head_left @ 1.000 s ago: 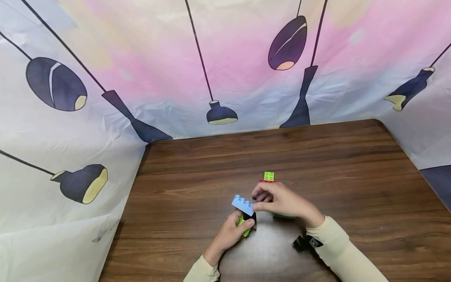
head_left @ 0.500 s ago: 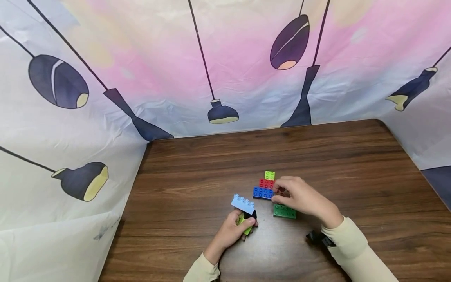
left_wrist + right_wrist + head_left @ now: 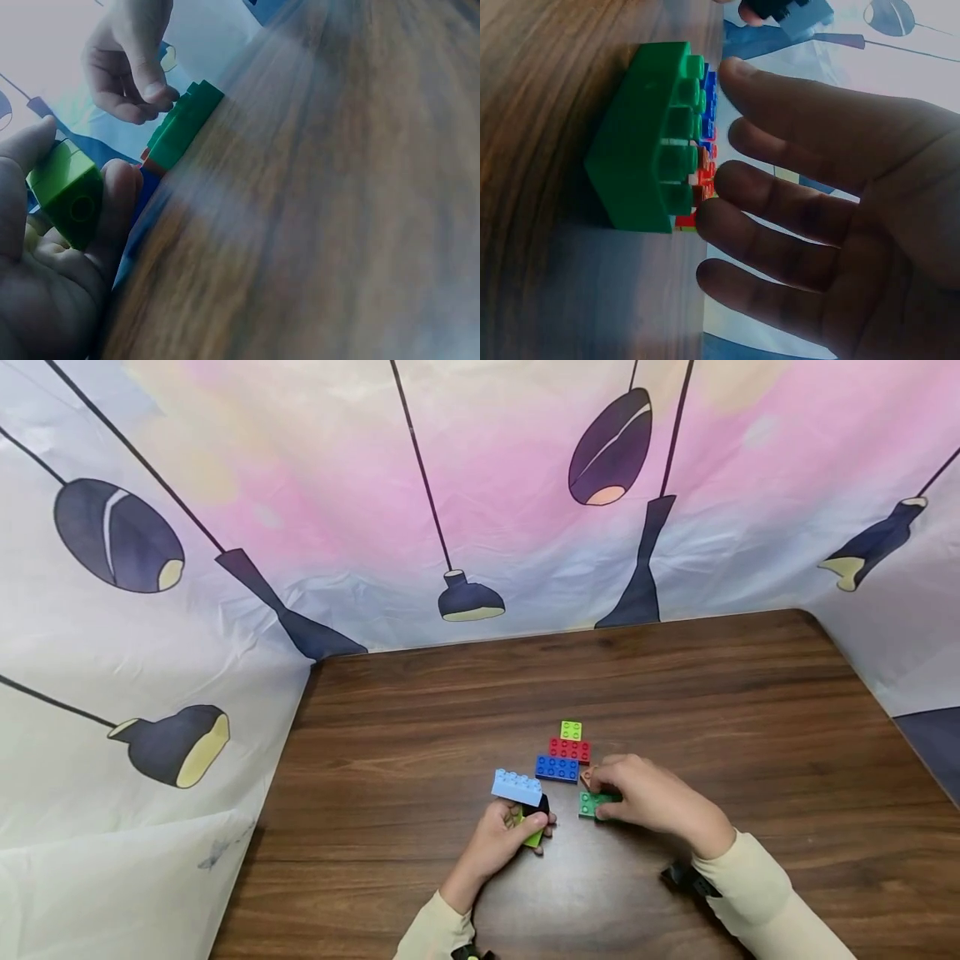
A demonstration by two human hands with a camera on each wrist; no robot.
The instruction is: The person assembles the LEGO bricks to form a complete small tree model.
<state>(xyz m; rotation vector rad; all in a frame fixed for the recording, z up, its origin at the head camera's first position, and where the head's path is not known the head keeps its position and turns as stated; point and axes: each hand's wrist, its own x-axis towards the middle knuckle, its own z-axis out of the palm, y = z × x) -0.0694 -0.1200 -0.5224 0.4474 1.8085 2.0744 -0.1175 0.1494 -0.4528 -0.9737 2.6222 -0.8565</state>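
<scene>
The left hand [image 3: 498,844] is gripping the lime block [image 3: 67,187], leaving the light-blue brick [image 3: 517,787] uncovered; the relaxed right hand [image 3: 651,799] is overhanging the green brick [image 3: 639,146].

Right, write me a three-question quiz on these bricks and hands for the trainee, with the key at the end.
1. Multiple choice: what colour is the brick on top of the stack in the left hand?
A) yellow
B) light blue
C) white

2. Fill in: on the table, the red brick lies between the small lime brick and the ____ brick.

3. True or false: the right hand is gripping the red brick.

Key
1. B: the light blue brick tops it.
2. Blue: the blue brick is on the side nearer the person.
3. False: it holds nothing, its fingers close to the green brick.
</scene>
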